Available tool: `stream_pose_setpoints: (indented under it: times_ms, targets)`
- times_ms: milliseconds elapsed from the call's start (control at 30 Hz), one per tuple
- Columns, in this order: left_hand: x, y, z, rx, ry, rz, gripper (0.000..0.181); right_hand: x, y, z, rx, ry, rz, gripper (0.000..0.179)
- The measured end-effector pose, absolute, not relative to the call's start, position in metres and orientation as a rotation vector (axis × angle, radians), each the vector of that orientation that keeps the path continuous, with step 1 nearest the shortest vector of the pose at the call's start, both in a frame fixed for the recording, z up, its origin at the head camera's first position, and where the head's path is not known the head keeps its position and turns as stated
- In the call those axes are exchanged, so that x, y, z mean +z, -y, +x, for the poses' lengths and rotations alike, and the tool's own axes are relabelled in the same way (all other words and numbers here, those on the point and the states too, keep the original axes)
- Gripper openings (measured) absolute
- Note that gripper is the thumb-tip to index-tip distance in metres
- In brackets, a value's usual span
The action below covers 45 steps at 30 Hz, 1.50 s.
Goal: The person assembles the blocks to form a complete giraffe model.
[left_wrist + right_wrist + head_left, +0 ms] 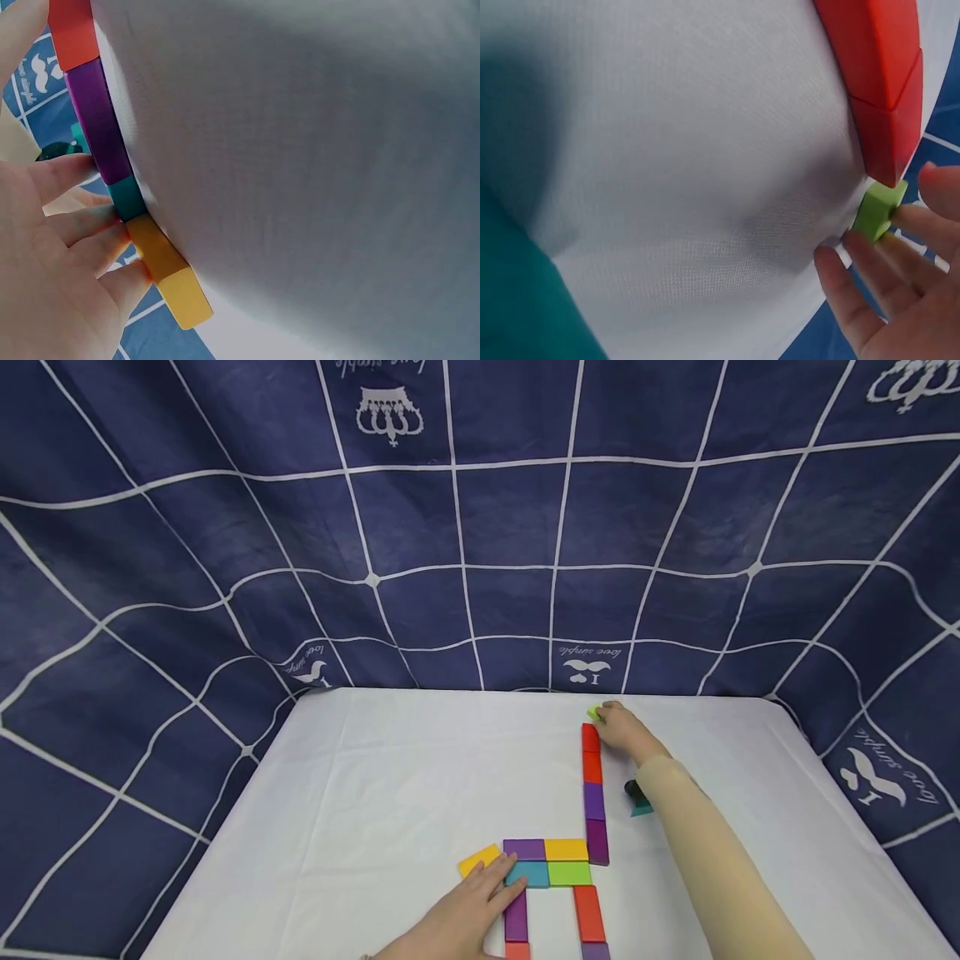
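Coloured rectangular blocks lie end to end on a white-covered table. My left hand [468, 910] rests with extended fingers against the teal block [529, 874] and the purple block [516, 917]; a tilted yellow block [478, 860] lies just beyond its fingertips. At the far end of a straight row, my right hand [624, 730] touches a lime green block [879, 210] with its fingertips. The thumb appears apart from that block in the right wrist view. Beside it ends the row's last red block [591, 737]. Fingers partly hide the lime green block in the head view.
Purple blocks [594, 802] continue the row toward a cluster with another yellow block [566, 850] and a second green block [569, 873]. A dark and teal object [640, 799], partly hidden, lies by the right forearm. Navy gridded cloth [510, 518] hangs around the table.
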<state>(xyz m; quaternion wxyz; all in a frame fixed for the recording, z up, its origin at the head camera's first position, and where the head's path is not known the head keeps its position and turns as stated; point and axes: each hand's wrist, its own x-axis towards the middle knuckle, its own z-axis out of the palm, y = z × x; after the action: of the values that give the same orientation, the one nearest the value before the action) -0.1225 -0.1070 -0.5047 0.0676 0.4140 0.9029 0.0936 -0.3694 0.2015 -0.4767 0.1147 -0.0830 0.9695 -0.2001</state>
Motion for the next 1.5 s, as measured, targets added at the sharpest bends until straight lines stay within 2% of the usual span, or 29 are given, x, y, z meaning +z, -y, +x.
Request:
stream_pose_setpoints:
  times_ms: [267, 467, 700, 933, 1500]
  targets:
    - [-0.505, 0.107, -0.122, 0.329, -2.711, 1.235, 0.095, -0.479, -0.197, -0.367, -0.559, -2.813, -0.374, 0.05]
    - [-0.505, 0.107, -0.121, 0.344, -2.723, 1.238, 0.092, -0.481, -0.197, -0.367, -0.594, -2.808, -0.35, 0.052]
    - [-0.504, 0.107, -0.12, 0.342, -2.706, 1.202, 0.093, -0.484, -0.203, -0.365, -0.659, -2.853, -0.381, 0.062]
    - [-0.503, 0.106, -0.12, 0.348, -2.711, 1.195, 0.095, -0.486, -0.204, -0.361, -0.67, -2.849, -0.462, 0.058]
    - [-0.503, 0.105, -0.12, 0.351, -2.706, 1.169, 0.096, -0.489, -0.202, -0.361, -0.704, -2.836, -0.408, 0.06]
